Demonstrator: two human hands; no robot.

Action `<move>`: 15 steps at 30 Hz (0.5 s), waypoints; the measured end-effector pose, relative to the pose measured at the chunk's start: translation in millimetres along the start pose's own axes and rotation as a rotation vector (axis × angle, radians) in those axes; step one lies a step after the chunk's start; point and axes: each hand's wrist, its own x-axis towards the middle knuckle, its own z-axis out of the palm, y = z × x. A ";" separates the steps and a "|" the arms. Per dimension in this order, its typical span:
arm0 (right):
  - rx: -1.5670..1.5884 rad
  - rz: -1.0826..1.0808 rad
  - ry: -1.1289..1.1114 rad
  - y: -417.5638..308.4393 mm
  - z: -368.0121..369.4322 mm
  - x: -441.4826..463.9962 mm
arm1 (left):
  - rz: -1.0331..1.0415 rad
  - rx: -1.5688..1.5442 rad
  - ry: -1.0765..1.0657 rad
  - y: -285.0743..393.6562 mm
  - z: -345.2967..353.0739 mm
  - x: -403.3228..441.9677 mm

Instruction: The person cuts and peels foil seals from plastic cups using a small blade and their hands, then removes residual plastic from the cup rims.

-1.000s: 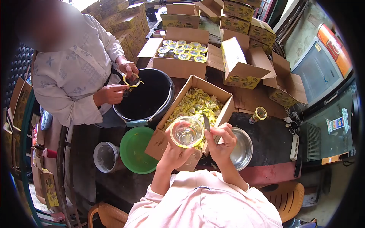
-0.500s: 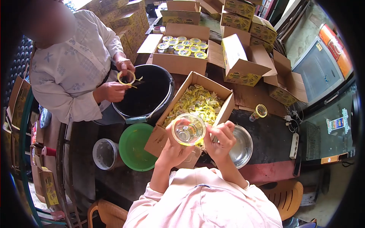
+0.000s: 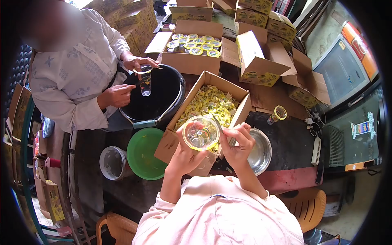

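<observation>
My left hand (image 3: 181,157) is wrapped round a clear plastic cup (image 3: 200,136), its open mouth tilted up toward me and a yellow band at its rim. A thin, dark, knife-like blade (image 3: 216,121) is pinched in my right hand (image 3: 237,143), its edge against the right side of the cup's rim. Just beyond both hands stands a cardboard box (image 3: 241,116) filled with yellow and clear plastic scraps (image 3: 212,102). A metal bowl (image 3: 263,153) sits beside my right wrist.
Across at the left, a co-worker's hand (image 3: 141,62) holds another clear cup (image 3: 145,83) over a black bucket (image 3: 173,106). A green basin (image 3: 141,159) and a grey pail (image 3: 111,163) stand left. Behind is a carton (image 3: 192,65) of sealed cups; another cup (image 3: 278,114) stands right.
The blade now shows upright at the cup's rim, with my right hand a little lower. My left hand keeps its hold. The co-worker's cup has turned upright and one hand has come away from it.
</observation>
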 end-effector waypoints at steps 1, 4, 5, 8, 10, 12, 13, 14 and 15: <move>-0.020 -0.018 -0.003 -0.4 -0.2 0.0 | -0.011 0.005 -0.004 -0.2 -0.1 -0.7; -0.080 -0.090 -0.006 -1.9 0.2 2.6 | -0.030 -0.013 -0.043 1.6 1.2 -3.2; -0.058 -0.076 0.001 -0.9 0.3 3.2 | -0.017 -0.017 -0.042 1.6 2.0 -3.0; 0.007 -0.007 0.020 4.4 0.6 2.2 | 0.021 -0.039 -0.031 0.7 4.1 -1.7; 0.052 0.069 0.026 6.5 -0.8 -0.3 | 0.045 -0.064 -0.007 0.6 4.5 0.3; 0.053 0.056 0.015 3.0 -4.1 -0.4 | -0.004 -0.069 -0.021 2.1 3.9 0.0; 0.053 0.051 0.010 1.3 -5.7 -0.3 | -0.029 -0.072 -0.027 2.8 3.8 0.0; 0.056 0.024 0.006 -0.3 -5.6 -0.4 | -0.050 -0.066 -0.012 4.1 3.9 0.4; 0.035 0.014 0.010 -0.6 -4.3 -0.1 | -0.039 -0.049 -0.022 5.6 4.1 1.6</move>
